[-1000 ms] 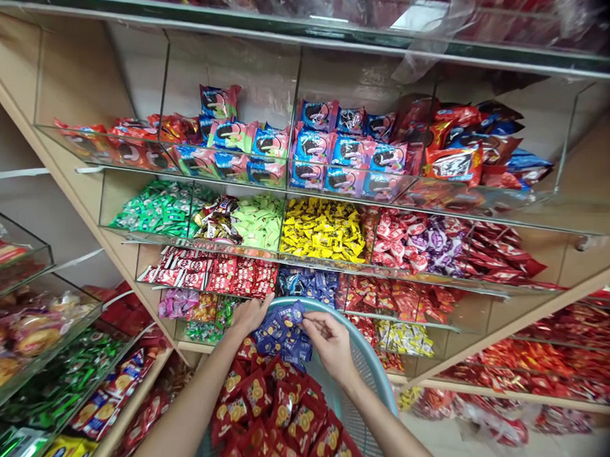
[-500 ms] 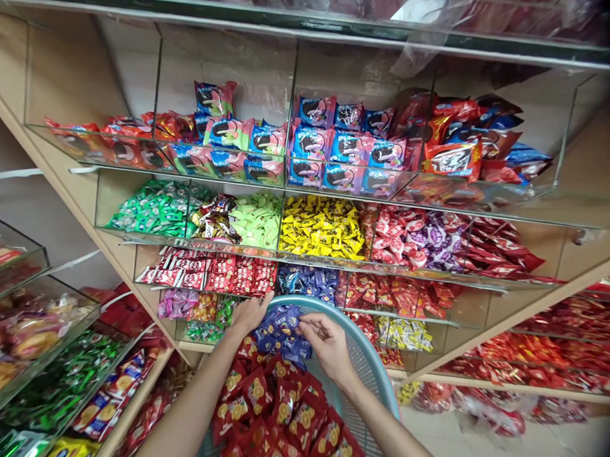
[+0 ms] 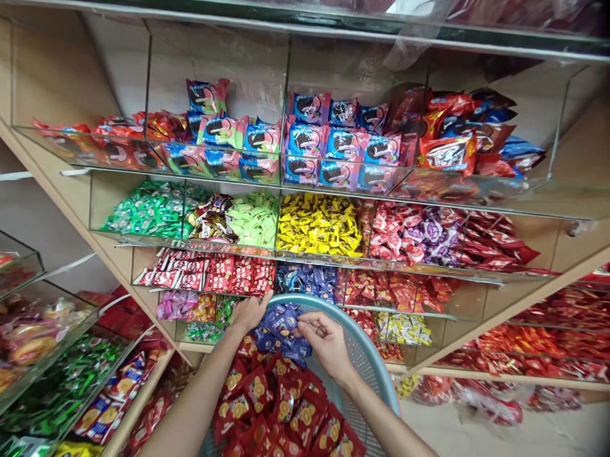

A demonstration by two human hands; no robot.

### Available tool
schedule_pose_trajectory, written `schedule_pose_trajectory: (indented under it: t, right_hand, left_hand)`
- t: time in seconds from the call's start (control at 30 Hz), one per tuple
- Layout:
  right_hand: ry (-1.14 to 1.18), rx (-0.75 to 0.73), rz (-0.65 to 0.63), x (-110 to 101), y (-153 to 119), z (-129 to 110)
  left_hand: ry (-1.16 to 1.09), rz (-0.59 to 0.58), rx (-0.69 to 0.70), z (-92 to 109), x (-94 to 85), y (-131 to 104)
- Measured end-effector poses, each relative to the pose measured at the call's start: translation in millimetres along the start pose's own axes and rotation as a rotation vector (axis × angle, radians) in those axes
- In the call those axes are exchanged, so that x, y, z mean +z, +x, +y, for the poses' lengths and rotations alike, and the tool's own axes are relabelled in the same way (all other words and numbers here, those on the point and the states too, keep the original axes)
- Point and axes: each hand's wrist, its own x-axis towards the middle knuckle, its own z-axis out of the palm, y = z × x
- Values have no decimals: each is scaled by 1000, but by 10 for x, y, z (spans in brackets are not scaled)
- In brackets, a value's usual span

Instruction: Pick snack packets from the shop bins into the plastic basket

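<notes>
A round blue-green plastic basket (image 3: pixel 380 371) with slotted walls is in front of me. Red packets with orange-slice pictures (image 3: pixel 289 408) fill its near part, and a smaller pile of blue-purple candy packets (image 3: pixel 279 327) lies at its far side. My left hand (image 3: pixel 249 316) is closed over the basket's far left rim, its fingers mostly hidden. My right hand (image 3: pixel 326 342) reaches over the basket from the right. Its thumb and fingertips are pinched together on the edge of a blue-purple packet at the top of the pile.
Beyond the basket rise glass-fronted shelves with blue-and-pink cookie packs (image 3: pixel 303 140), green candies (image 3: pixel 145 209), yellow candies (image 3: pixel 320 226) and red packets (image 3: pixel 238 274). At left stand more glass bins with green packets (image 3: pixel 60 373). Bags (image 3: pixel 489 401) lie on the floor at right.
The view has shifted slightly, so the upper shelves sit a little further left. Both hands keep nearly the same place and grip.
</notes>
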Motion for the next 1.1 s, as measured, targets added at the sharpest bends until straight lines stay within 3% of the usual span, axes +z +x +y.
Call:
schedule_pose_trajectory:
  t: [0.83, 1.03, 1.1]
  right_hand:
    - [-34, 49, -19, -60, 23, 57]
    - [-16, 51, 229, -384, 211, 189]
    - [-10, 93, 259, -468, 229, 267]
  left_hand:
    - [14, 8, -1, -8, 23, 21]
    - [16, -16, -30, 33, -24, -18]
    - [20, -16, -27, 24, -19, -9]
